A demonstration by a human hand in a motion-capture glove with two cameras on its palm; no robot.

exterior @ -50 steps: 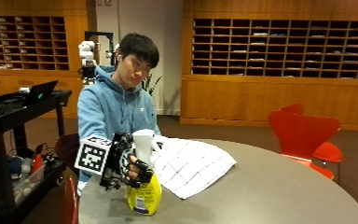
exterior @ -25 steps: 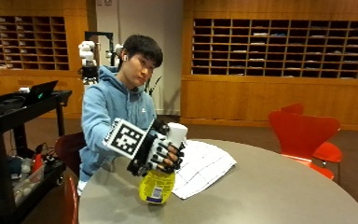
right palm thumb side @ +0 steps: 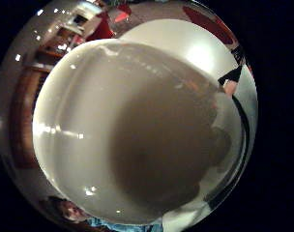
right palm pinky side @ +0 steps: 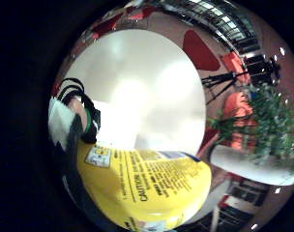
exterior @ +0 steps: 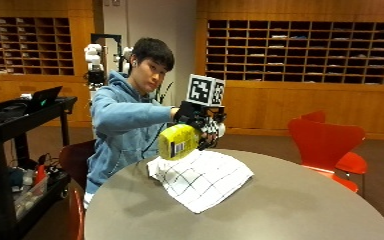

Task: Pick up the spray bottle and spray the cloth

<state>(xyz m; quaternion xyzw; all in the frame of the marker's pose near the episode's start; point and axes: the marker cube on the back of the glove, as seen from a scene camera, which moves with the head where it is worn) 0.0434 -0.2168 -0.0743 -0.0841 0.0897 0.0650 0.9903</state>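
Observation:
My gloved right hand (exterior: 197, 120) grips a yellow spray bottle (exterior: 177, 141) with a white spray head. The bottle is lifted off the round table (exterior: 285, 205) and tipped on its side above the white checked cloth (exterior: 202, 177), which lies spread near the table's edge by the person. The bottle's yellow label (right palm pinky side: 147, 186) fills much of the little finger side palm view, with the pale tabletop (right palm pinky side: 137, 92) beyond it. The white spray head (right palm thumb side: 132, 125) fills the thumb side palm view.
A red chair (exterior: 325, 145) stands at the table's far right. A black cart (exterior: 19, 150) with clutter stands at the left. A potted plant (right palm pinky side: 263, 125) shows beside the table in the little finger side palm view.
The hand has lifted the bottle from the table's near left, carried it up and right over the cloth, and tipped it from upright onto its side.

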